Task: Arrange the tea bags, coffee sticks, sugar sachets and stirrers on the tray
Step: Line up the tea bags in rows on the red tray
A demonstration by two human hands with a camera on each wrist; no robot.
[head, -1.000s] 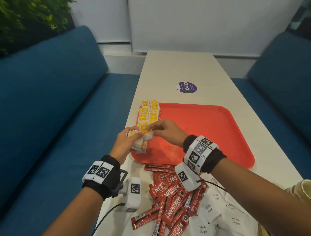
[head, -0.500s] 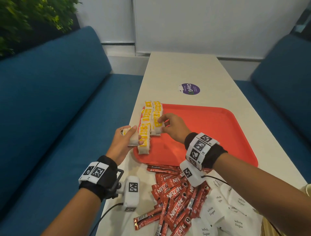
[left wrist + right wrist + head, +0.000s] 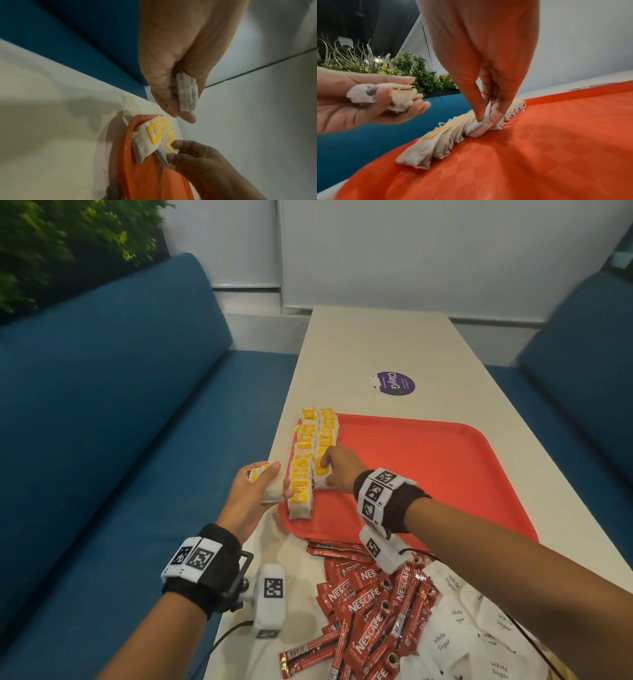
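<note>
Since half a second earlier, the right hand had drawn nearer along the tea bag rows at the red tray's left edge. The right wrist view showed it pinching one bag down; the left hand gripped spare bags.

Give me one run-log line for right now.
stage: tea bags | right hand: pinching bag into right row on tray | left hand: holding spare bags | coffee sticks, sugar sachets: on table
</note>
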